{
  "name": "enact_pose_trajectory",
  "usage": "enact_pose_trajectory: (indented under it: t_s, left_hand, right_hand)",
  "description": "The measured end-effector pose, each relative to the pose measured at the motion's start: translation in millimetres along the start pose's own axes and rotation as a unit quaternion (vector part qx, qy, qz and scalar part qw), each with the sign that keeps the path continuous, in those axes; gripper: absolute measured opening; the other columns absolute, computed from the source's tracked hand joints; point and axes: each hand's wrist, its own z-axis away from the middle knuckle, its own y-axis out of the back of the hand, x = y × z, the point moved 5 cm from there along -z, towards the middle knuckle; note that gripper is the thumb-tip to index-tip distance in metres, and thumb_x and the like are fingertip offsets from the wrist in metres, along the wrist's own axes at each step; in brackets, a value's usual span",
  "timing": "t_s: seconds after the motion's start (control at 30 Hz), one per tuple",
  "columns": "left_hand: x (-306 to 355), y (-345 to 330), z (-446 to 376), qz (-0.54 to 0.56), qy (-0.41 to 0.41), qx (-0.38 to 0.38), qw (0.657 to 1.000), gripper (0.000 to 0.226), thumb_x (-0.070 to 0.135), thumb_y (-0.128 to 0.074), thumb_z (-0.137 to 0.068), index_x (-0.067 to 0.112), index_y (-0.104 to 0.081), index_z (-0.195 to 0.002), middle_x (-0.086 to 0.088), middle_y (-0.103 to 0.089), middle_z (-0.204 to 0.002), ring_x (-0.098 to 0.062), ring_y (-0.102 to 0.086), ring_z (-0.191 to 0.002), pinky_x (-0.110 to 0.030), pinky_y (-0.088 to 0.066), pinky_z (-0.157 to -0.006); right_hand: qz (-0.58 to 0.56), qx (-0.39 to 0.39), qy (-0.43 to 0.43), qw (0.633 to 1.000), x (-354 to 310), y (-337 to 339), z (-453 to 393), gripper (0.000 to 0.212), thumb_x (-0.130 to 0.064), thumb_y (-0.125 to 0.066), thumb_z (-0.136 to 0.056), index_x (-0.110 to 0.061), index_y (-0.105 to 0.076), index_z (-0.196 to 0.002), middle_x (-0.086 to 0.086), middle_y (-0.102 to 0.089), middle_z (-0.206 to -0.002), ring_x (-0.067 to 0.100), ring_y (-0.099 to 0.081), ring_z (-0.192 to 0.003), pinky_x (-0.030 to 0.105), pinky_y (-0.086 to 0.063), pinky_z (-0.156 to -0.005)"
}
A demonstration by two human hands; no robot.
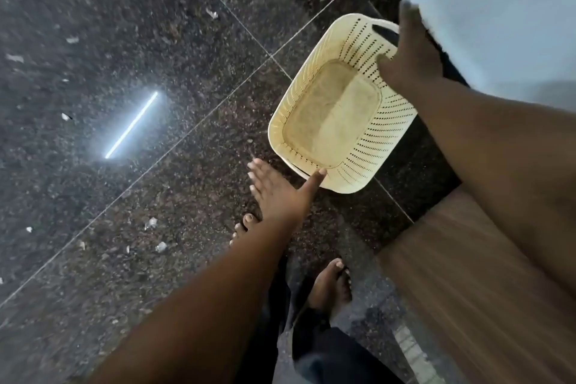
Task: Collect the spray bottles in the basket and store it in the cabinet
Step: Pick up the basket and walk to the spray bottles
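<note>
Fingers of both hands, left hand (280, 193) and right hand (408, 53), clasping opposite rims of empty basket (330, 112).

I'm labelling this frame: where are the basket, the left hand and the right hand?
basket (332, 117): head view, bare inner floor.
left hand (282, 193): head view, back of the hand, at the near rim.
right hand (411, 62): head view, back of the hand, at the far handle.

basket (335, 115): empty, above dark floor (124, 40) | left hand (280, 196): thumb on rim | right hand (408, 56): at far rim
</note>
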Motion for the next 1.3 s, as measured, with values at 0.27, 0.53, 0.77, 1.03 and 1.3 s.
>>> enact_pose_trajectory:
  t_s: [0.27,0.53,0.77,1.03,1.3]
  left_hand:
    - [25.1,15.9,7.1,0.453,0.04,-0.092,0.886,0.072,-0.016,-0.031,-0.079,0.014,-0.036,-0.143,-0.012,-0.056,-0.132,-0.028,-0.052,-0.118,-0.035,-0.046,-0.088]
    - [-31.4,208.4,151.5,0.497,0.013,0.012,0.868,0.056,-0.024,-0.027,-0.075,0.001,-0.055,-0.116,-0.013,-0.064,-0.087,-0.015,-0.056,-0.073,-0.021,-0.058,-0.048]
    - [-157.2,376.2,323.5,0.524,0.029,0.113,0.844,0.055,-0.026,-0.022,-0.074,0.013,-0.058,-0.087,-0.007,-0.063,-0.077,-0.02,-0.057,-0.07,-0.017,-0.047,-0.042]
    - [-341.7,495.3,440.1,0.582,0.087,0.19,0.785,0.05,-0.024,-0.024,-0.068,0.012,-0.058,-0.079,-0.009,-0.059,-0.076,-0.024,-0.054,-0.075,-0.022,-0.042,-0.054]
    - [-515.9,607.3,493.5,0.635,0.109,0.237,0.728,0.055,-0.022,-0.025,-0.069,-0.006,-0.059,-0.109,-0.022,-0.061,-0.098,-0.028,-0.054,-0.09,-0.039,-0.044,-0.08]
  right_hand:
    - [-0.045,0.026,-0.085,0.995,-4.8,19.5,17.3,0.032,-0.016,-0.055,-0.088,-0.012,-0.065,-0.118,0.018,-0.066,-0.117,0.037,-0.059,-0.11,0.036,-0.047,-0.091]
    - [-0.124,-0.026,-0.05,0.991,-136.2,82.1,152.7,0.024,-0.017,-0.053,-0.093,-0.004,-0.068,-0.107,0.02,-0.069,-0.099,0.026,-0.056,-0.08,0.029,-0.039,-0.068]
    - [-0.183,-0.146,0.036,0.972,-331.4,141.4,320.0,0.041,0.006,-0.052,-0.084,-0.013,-0.067,-0.117,0.006,-0.064,-0.088,0.023,-0.061,-0.082,0.031,-0.046,-0.067]
    - [-0.18,-0.263,0.088,0.944,-530.6,130.3,470.9,0.039,0.011,-0.043,-0.087,-0.017,-0.065,-0.103,0.006,-0.068,-0.094,0.015,-0.06,-0.073,0.027,-0.05,-0.056]
    - [-0.128,-0.322,0.147,0.926,-735.7,49.7,575.9,0.027,0.001,-0.05,-0.087,-0.016,-0.071,-0.088,0.011,-0.075,-0.087,0.031,-0.071,-0.084,0.056,-0.057,-0.081]
